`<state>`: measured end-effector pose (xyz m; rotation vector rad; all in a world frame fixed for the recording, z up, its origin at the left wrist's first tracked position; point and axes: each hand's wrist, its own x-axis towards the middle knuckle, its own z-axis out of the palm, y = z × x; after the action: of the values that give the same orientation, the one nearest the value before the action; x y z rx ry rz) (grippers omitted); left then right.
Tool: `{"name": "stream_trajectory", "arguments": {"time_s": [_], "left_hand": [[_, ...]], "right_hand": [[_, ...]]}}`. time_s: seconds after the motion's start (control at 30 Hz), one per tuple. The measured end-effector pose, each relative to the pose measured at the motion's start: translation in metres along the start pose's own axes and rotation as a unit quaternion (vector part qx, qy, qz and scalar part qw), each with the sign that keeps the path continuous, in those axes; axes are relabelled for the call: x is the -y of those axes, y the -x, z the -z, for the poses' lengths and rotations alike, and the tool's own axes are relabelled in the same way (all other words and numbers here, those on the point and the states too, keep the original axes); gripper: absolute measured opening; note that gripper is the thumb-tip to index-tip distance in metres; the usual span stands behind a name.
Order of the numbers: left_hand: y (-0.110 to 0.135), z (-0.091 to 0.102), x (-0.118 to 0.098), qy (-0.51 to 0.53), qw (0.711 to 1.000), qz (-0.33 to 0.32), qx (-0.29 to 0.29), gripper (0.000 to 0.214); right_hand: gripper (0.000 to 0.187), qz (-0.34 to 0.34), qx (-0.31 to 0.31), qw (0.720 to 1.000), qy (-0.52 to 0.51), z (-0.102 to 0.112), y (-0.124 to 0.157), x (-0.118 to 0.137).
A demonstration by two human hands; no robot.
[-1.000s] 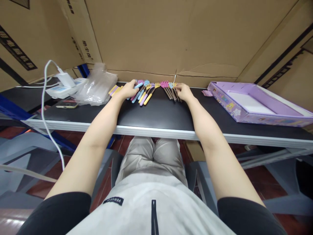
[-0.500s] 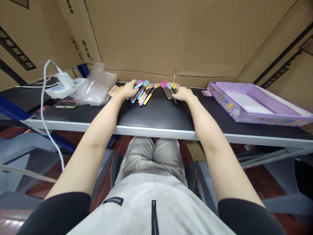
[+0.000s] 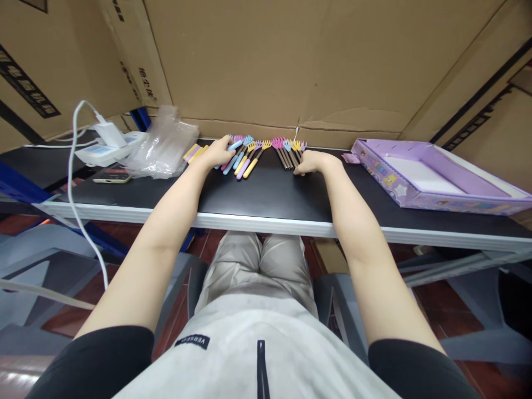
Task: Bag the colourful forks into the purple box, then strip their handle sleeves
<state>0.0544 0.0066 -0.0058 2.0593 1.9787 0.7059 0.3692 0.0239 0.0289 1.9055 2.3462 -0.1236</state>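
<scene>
Two fans of small pastel forks lie at the far edge of the black table [image 3: 266, 194]. My left hand [image 3: 215, 153] rests with curled fingers on the left fan of forks with coloured handles [image 3: 245, 158], a blue handle under its fingertips. My right hand [image 3: 315, 161] lies on the lower ends of the right fan of forks with dark handles [image 3: 287, 152], its fingers bent down onto the handles. Whether either hand grips a fork or only presses on it is unclear.
A crumpled clear plastic bag [image 3: 164, 145], a white charger with cable [image 3: 107, 136] and a phone [image 3: 108, 177] lie at the left. An open purple box [image 3: 432, 174] sits at the right. Cardboard sheets [image 3: 291, 61] wall off the back.
My right hand has slid back from the fork heads toward me, down to the handle ends. The left hand has stayed where it was.
</scene>
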Motion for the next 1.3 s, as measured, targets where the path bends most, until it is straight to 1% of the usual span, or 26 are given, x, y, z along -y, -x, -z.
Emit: {"name": "stream_trajectory", "arguments": {"time_s": [0.1, 0.17, 0.27, 0.33, 0.5, 0.67, 0.73, 0.83, 0.97, 1.03, 1.13, 1.3], "left_hand": [[0.000, 0.000, 0.000, -0.004, 1.000, 0.007, 0.002, 0.050], [0.000, 0.000, 0.000, 0.002, 1.000, 0.011, -0.005, 0.050], [-0.002, -0.001, 0.002, 0.015, 1.000, 0.016, -0.017, 0.049], [-0.002, -0.001, 0.003, 0.020, 0.999, 0.021, -0.017, 0.049], [-0.004, -0.002, 0.006, 0.016, 0.999, 0.031, -0.020, 0.049], [-0.007, -0.004, 0.011, 0.021, 0.999, 0.033, -0.031, 0.048], [-0.009, -0.004, 0.014, 0.038, 0.998, 0.034, -0.045, 0.050], [-0.014, -0.002, 0.022, 0.062, 0.995, 0.043, -0.072, 0.060], [-0.019, 0.003, 0.037, 0.060, 0.989, 0.073, -0.110, 0.068], [-0.021, 0.005, 0.043, 0.055, 0.987, 0.087, -0.123, 0.066], [-0.022, 0.005, 0.049, 0.054, 0.983, 0.101, -0.141, 0.057], [-0.021, 0.004, 0.049, 0.041, 0.975, 0.165, -0.145, 0.043]], "right_hand": [[0.011, -0.005, 0.001, 1.000, -0.020, 0.000, 0.004, 0.004], [0.008, 0.002, -0.019, 0.999, -0.034, -0.002, 0.003, 0.006], [0.021, 0.001, -0.084, 0.996, -0.028, -0.005, 0.000, 0.007], [0.029, -0.007, -0.115, 0.993, -0.014, -0.007, -0.002, 0.006], [0.034, -0.011, -0.145, 0.989, -0.013, -0.012, -0.007, 0.003], [0.035, -0.009, -0.135, 0.991, -0.022, -0.017, -0.013, 0.004], [0.033, -0.008, -0.131, 0.991, -0.024, -0.018, -0.015, 0.004], [0.033, -0.003, -0.128, 0.992, -0.021, -0.019, -0.015, 0.004], [0.036, -0.013, -0.119, 0.993, -0.014, -0.018, -0.013, 0.006], [0.036, -0.016, -0.113, 0.993, -0.011, -0.017, -0.012, 0.006], [0.036, -0.009, -0.109, 0.994, -0.004, -0.016, -0.012, 0.005], [0.031, -0.010, -0.110, 0.994, 0.004, -0.015, -0.012, 0.004]]}}
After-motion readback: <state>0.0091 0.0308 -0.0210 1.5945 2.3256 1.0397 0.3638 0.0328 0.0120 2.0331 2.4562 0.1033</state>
